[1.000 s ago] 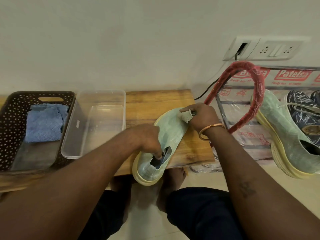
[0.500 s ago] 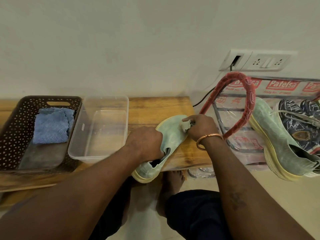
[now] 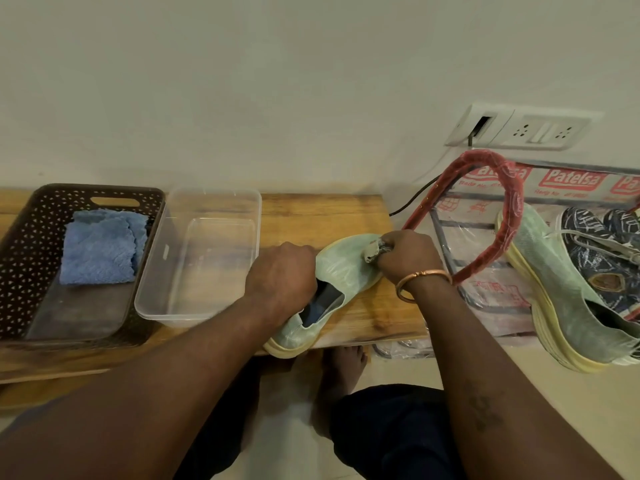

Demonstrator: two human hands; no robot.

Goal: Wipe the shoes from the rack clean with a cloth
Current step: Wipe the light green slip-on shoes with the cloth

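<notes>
Low wooden board (image 3: 346, 209) against a plain wall, serving as workbench. Fingers curled tight round a small grey cloth (image 3: 372, 252), right hand (image 3: 407, 258) pressing it onto the toe of the pale green shoe (image 3: 341, 268), aslant on the board. Clamped over the collar, left hand (image 3: 280, 275) steadying against the rub. Beyond: matching shoe (image 3: 561, 292) waiting on the rack (image 3: 516, 216).

Wooden bench (image 3: 360, 216), bearing a brown basket (image 3: 20, 244) at left, a clear tub (image 3: 152, 292) just beside it, and a pale green shoe (image 3: 346, 268), heel overhanging the front edge.
</notes>
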